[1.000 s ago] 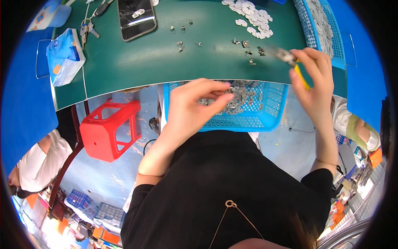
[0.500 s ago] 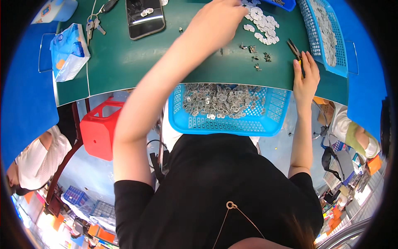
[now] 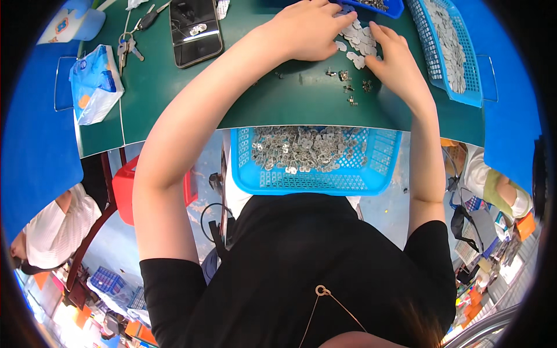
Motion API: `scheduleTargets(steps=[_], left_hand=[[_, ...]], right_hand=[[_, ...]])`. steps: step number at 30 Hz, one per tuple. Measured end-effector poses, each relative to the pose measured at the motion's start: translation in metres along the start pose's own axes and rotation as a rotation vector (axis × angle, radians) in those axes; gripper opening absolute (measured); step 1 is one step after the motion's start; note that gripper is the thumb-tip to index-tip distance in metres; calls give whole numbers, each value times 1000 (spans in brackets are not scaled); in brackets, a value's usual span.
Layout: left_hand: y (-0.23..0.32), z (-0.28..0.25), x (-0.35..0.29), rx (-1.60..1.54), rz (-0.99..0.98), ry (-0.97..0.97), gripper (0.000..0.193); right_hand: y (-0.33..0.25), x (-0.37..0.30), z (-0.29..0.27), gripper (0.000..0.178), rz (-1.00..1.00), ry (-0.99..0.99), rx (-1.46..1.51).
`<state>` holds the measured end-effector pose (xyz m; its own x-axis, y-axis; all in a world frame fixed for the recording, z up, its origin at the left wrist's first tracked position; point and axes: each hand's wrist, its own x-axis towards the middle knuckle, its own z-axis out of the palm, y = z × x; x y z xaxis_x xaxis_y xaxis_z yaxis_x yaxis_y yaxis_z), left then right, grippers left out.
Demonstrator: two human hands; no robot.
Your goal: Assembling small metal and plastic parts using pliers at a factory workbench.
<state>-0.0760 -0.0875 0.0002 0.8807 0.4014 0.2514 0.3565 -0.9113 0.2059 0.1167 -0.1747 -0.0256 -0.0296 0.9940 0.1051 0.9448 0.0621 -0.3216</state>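
A pile of small flat white pieces (image 3: 361, 40) lies at the far middle of the green table, between my two hands. My left hand (image 3: 313, 30) reaches over its left side, palm down, fingers stretched out and touching the pieces. At the pile's right edge, my right hand (image 3: 400, 65) rests with thumb and fingers apart around it. Nothing shows in either hand. Several small metal parts (image 3: 344, 75) lie on the table just nearer than the pile. The pliers that my right hand was at earlier cannot be seen.
A light-blue basket (image 3: 313, 184) of small clear and metallic pieces sits at my lap. Another blue basket (image 3: 477, 87) of white pieces stands on the right. A dark-blue tray (image 3: 395, 8) is behind the pile. A phone (image 3: 197, 52), keys (image 3: 123, 49) and a tissue pack (image 3: 96, 87) lie left.
My right hand has let go of the pliers and moved left and up to the white pieces. My left hand has come slightly down and left, staying at the pile.
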Motion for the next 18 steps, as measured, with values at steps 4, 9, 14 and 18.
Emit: scheduleTargets(steps=[4, 9, 14, 18], left_hand=[[2, -12, -3, 14, -11, -98, 43], [-35, 15, -23, -182, 14, 100, 28], [-38, -1, -41, -245, -97, 172, 14], [-32, -3, -42, -168, -192, 233, 13]], right_hand=[[-9, 23, 8, 51, -43, -6, 153], [-54, 37, 13, 36, -80, 88, 287], [-67, 38, 6, 27, -109, 110, 320], [-70, 32, 5, 27, -176, 212, 227]])
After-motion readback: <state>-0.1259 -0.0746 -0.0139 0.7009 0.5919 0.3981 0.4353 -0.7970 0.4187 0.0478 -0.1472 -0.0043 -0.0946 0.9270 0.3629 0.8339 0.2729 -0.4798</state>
